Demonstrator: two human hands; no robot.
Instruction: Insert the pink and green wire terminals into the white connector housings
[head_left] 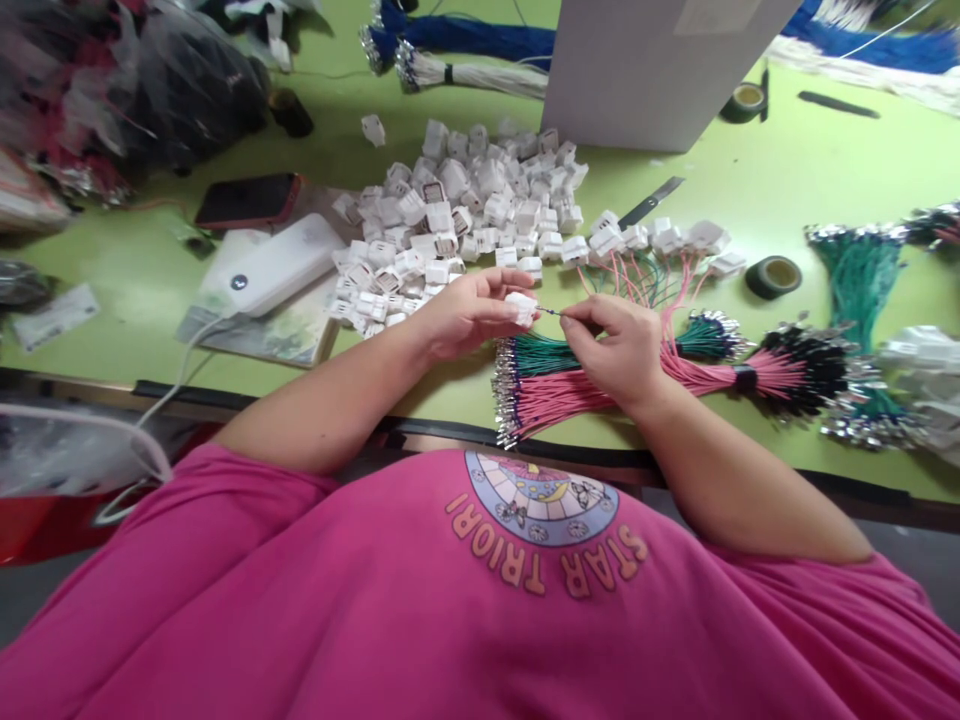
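Between the thumb and fingers of my left hand is a small white plastic connector housing. My right hand pinches a thin wire whose tip points at the housing's right side; whether the tip is inside it I cannot tell. Under and beside my right hand lie a bundle of pink wires and green wires with metal terminals at their ends. Behind both hands spreads a large heap of white housings. To its right, several housings have pink and green wires attached.
A white power bank and a phone lie at the left on a booklet. Rolls of black tape, a cutter blade, and green wire bundles are at the right. A grey box stands at the back.
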